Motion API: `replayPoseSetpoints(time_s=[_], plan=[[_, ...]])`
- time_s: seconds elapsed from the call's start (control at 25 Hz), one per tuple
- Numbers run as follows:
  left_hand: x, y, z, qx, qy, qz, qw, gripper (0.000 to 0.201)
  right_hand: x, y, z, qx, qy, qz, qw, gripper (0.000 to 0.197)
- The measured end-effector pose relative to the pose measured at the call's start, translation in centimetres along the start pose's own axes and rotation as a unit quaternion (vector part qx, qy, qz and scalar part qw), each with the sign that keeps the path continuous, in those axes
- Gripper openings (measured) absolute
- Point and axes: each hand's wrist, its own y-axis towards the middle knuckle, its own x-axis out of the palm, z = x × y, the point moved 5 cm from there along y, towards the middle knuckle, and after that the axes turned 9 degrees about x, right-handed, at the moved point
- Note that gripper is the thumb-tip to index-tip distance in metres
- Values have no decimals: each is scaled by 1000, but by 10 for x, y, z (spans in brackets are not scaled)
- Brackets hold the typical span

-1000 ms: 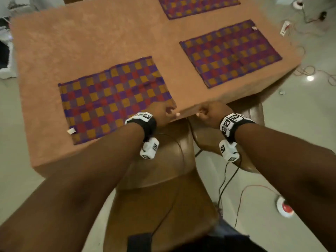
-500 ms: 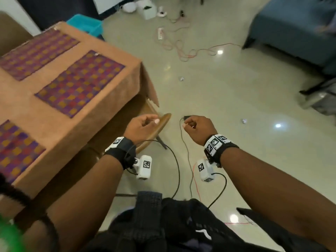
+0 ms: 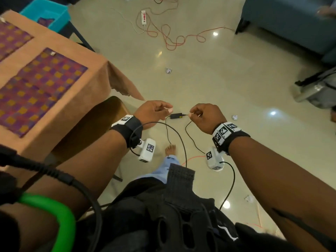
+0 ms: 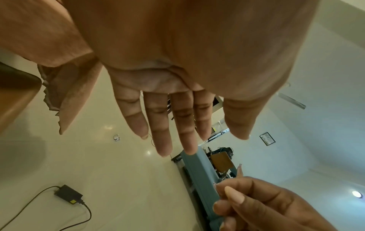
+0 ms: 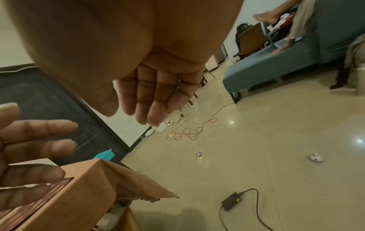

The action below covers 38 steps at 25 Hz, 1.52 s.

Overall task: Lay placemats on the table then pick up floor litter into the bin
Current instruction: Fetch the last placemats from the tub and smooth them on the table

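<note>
Two purple-and-orange checked placemats (image 3: 40,88) (image 3: 11,39) lie flat on the brown-clothed table (image 3: 91,73) at the left. Crumpled paper litter lies on the pale floor: one ball (image 3: 168,70) beyond the table corner, one (image 3: 235,117) right of my hands, one (image 3: 249,198) near my right elbow. A turquoise bin (image 3: 45,13) stands behind the table. My left hand (image 3: 168,109) and right hand (image 3: 190,115) hover side by side above the floor, fingers relaxed and holding nothing. The left wrist view shows the left fingers (image 4: 164,132) straight; the right wrist view shows the right fingers (image 5: 154,101) loosely extended.
A black power adapter (image 3: 176,116) with its cable lies on the floor under my hands. A power strip (image 3: 144,17) and an orange cable (image 3: 174,40) lie further out. A wooden chair (image 3: 94,124) sits under the table edge. A blue sofa (image 3: 291,20) and a grey bag (image 3: 320,88) stand at the right.
The view has swung from the table to the floor on its right. Both hands have left the table edge and now hang over the floor, fingers opening out, holding nothing.
</note>
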Motion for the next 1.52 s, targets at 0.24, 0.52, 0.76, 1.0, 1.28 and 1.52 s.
replayPoseSetpoints(time_s=[0.24, 0.52, 0.76, 1.0, 1.28, 1.52], plan=[[-64, 139, -61, -90, 16, 23, 996, 36, 2, 166, 5, 29, -168, -179, 969, 34], [-122, 256, -143, -259, 132, -62, 955, 45, -23, 350, -3, 47, -350, -300, 886, 49], [-208, 379, -130, -302, -248, 204, 898, 11, -34, 561, -108, -145, -189, -240, 941, 15], [-338, 473, -23, -160, -268, 462, 830, 24, -67, 711, -261, -254, -117, -279, 919, 14], [-501, 505, -38, -99, -252, 550, 790, 22, -19, 832, -463, -355, -132, -317, 869, 7], [-677, 497, -132, -124, -234, 566, 781, 16, 101, 945, -583, -291, -260, -336, 857, 7]])
